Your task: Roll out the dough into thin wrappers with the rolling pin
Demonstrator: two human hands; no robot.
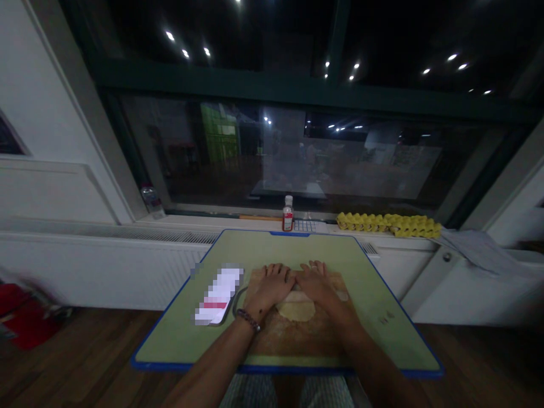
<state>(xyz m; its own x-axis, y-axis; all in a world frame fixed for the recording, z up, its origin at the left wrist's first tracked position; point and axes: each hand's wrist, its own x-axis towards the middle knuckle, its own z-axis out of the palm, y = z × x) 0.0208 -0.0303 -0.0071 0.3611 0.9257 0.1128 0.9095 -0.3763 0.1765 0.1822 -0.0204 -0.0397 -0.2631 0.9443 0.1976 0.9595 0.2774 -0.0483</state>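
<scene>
A round, flattened piece of dough (296,311) lies on a wooden board (293,343). Across its far part runs a pale rolling pin (297,296), mostly covered by my hands. My left hand (274,286) rests over the pin's left part, palm down, fingers stretched forward. On its right part lies my right hand (314,281), also palm down with fingers extended and a ring on one of them. The two hands nearly touch at the thumbs. A beaded bracelet (249,320) circles my left wrist.
The board is on a small green table (382,334) with a blue edge. A phone (219,297) with a lit screen lies left of the board. Along the windowsill stand a small red-labelled bottle (288,215), yellow egg cartons (389,224) and a clear bottle (152,201).
</scene>
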